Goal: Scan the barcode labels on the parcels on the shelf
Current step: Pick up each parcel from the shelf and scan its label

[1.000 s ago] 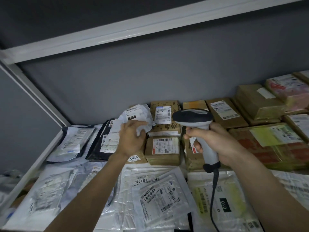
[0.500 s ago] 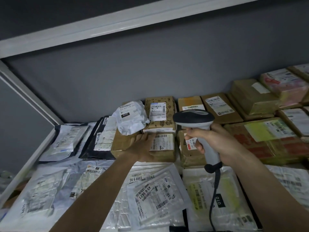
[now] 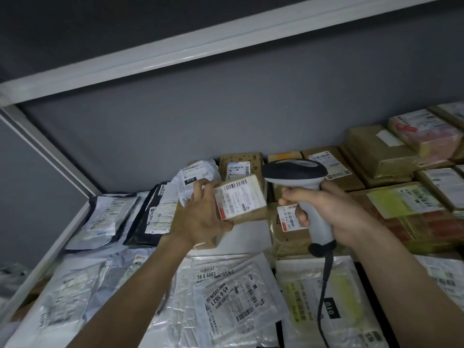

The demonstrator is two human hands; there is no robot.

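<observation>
The left hand grasps a small cardboard box by its left end, fingers over the top edge and thumb underneath, and holds it lifted and tilted above the other parcels, with its white barcode label facing up; the print on it is too small to read. The right hand is clenched around the grey handle of the scanner, whose dark head sits just right of the raised box. A black cable hangs from the handle over the bags below.

Behind the box, a crumpled white bag carries a black tag reading "010". A brown box under the scanner shows a label with "042 L714-60". On the front of the shelf lie flat plastic bags: one reads "56-6-6603", the one on top of it "45-6-5621", and a bag with a yellow patch bears another "010" tag. Further cardboard parcels fill the right side up to the grey back wall.

The white shelf edge runs along the left, and a white beam crosses overhead. Open room lies between the parcels and that beam.
</observation>
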